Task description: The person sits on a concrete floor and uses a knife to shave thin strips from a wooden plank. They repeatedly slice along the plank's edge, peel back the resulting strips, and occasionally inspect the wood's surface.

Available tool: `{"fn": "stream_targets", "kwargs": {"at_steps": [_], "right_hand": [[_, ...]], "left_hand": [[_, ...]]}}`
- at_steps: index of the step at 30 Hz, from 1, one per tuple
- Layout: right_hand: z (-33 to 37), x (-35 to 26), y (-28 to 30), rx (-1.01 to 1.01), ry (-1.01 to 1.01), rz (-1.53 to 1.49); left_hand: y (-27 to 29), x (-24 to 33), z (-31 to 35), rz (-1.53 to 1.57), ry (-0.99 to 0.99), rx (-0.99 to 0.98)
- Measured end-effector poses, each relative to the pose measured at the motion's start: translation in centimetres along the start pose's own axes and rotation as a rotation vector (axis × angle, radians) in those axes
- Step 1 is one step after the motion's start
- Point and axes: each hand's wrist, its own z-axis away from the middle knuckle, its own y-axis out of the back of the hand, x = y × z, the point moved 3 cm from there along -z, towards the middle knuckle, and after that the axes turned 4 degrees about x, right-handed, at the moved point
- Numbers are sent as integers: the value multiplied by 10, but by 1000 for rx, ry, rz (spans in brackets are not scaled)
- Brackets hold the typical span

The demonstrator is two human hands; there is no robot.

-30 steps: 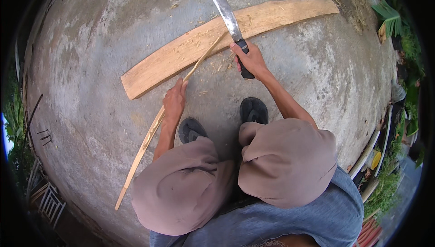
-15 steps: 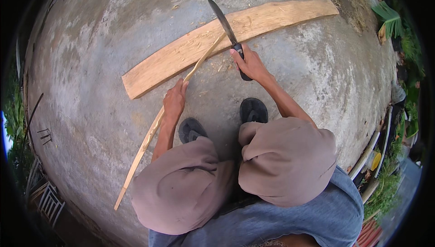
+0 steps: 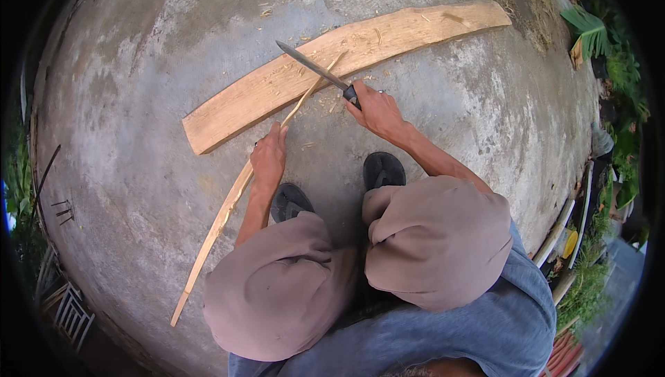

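Observation:
My left hand (image 3: 269, 154) is closed around a long, thin wooden strip (image 3: 217, 225) with uneven, carved edges. The strip slants up to the right, and its far end rests over a thick wooden plank (image 3: 235, 108). In my right hand (image 3: 376, 110) is the dark handle of a knife (image 3: 309, 64), gripped with the fingers wrapped round it. Its long blade points up to the left and crosses the strip near the far end, above the plank. Whether the edge touches the strip I cannot tell. Small wood shavings (image 3: 378, 35) lie on the plank.
The plank lies on a stained concrete floor (image 3: 138, 148). Sandalled feet (image 3: 383, 169) are planted below my hands. A bent metal rod piece (image 3: 64, 211) is at the left. Pale pipes (image 3: 556, 231) and green plants (image 3: 589, 34) line the right edge.
My right hand has turned the knife so that its blade swings down and left across the strip. My left hand keeps its hold, nearly in place.

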Motion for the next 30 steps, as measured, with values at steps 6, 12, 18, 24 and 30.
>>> {"fn": "stream_targets", "kwargs": {"at_steps": [6, 12, 18, 24, 30], "right_hand": [[14, -22, 14, 66, 199, -50], [5, 0, 6, 21, 53, 4], [7, 9, 4, 15, 28, 113], [19, -8, 10, 100, 106, -137], [3, 22, -2, 35, 14, 77]], "left_hand": [[10, 5, 2, -4, 30, -30], [-10, 0, 7, 7, -75, 120], [-12, -1, 1, 18, -46, 53], [-7, 3, 3, -11, 12, 22], [-9, 9, -2, 2, -43, 35]]}}
